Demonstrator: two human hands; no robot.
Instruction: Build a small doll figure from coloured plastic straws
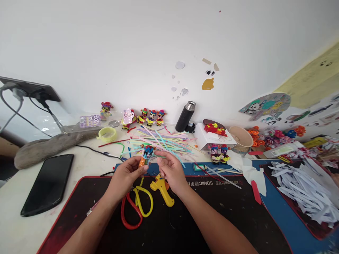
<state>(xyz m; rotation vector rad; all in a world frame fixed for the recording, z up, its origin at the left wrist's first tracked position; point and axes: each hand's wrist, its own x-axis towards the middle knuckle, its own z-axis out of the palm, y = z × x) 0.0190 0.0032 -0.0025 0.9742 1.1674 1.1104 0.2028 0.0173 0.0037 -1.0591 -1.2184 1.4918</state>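
A small doll-like figurine (147,152) with a blue head and an orange lower part is pinched upright between the thumb and fingers of my left hand (126,175). My right hand (172,171) is beside its head, index fingertip close to the hat's side. The right thumb and fingers are bent together; anything between them is too small to make out. Below my hands, scissors (144,201) with one red and one yellow handle lie on the black desk mat (201,218). A yellow glue gun (164,192) rests just under my right hand.
Pastel sticks (164,143) are heaped behind my hands. Similar figurines (152,118) stand by the wall, near a black thermos (186,116). A white box (201,139) and a round bowl (241,137) are right, paper strips (307,190) farther right. A black tablet (47,185) lies left.
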